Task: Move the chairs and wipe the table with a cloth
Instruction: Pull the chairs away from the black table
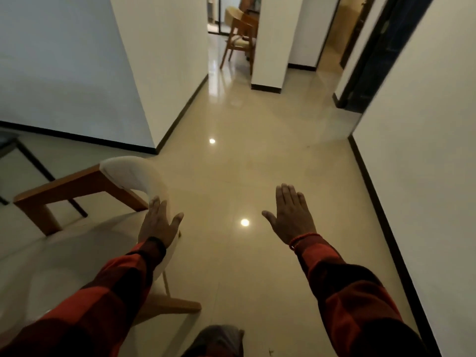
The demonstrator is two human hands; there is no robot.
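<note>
Near bottom centre, a dark shape, probably the person's knee or foot (219,341), blurred. Two red-sleeved arms reach forward over glossy beige floor tiles (231,176).

Left hand (159,222): fingers straight and together, thumb splayed right, palm laid flat on the curved white backrest (144,173) of the near chair (77,186). No curl around it that I can see, so it touches rather than grips. Right hand (289,217): fingers straight, close together, thumb out left, holding nothing, hovering over bare floor. A red thread band (305,239) sits at that wrist.

Near chair stands at left, just beside the person, wooden arm and legs, padded white back. Judgement: rigid frame, moderate weight, legs likely to slide easily on the polished tile; the pad is soft and may give under the palm. Best hold is probably the backrest's top edge plus the wooden arm, two hands.

Far left edge: a dark-framed piece of furniture (15,148), cropped, can't tell what it is.

Far, up the corridor: second wooden chair (240,34), well apart.

Count: chairs 2, hands 2. Table: none in view. Cloth: none in view.
</note>
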